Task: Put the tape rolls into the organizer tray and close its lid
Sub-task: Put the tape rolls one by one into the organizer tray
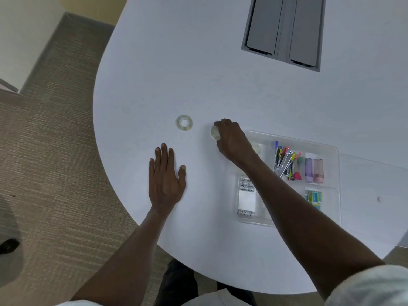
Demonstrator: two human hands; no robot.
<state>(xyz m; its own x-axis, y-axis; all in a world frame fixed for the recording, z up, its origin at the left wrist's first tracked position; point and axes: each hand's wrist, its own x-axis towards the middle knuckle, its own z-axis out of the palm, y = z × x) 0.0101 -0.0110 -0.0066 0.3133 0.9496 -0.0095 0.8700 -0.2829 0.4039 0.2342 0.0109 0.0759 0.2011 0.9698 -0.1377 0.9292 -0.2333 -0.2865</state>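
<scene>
Clear tape roll point(214, 132) pinched by right hand point(233, 140); left hand point(165, 175) flat.

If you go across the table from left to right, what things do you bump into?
Left hand flat on the table → loose tape roll → right hand on a second tape roll → pens in the organizer tray.

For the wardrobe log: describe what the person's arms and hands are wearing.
Both forearms are bare. The left hand and right hand have no gloves, and no rings or watch show on them. A light, whitish short sleeve covers the right upper arm at the frame's bottom edge; a similar pale cuff edge shows on the left.
</scene>
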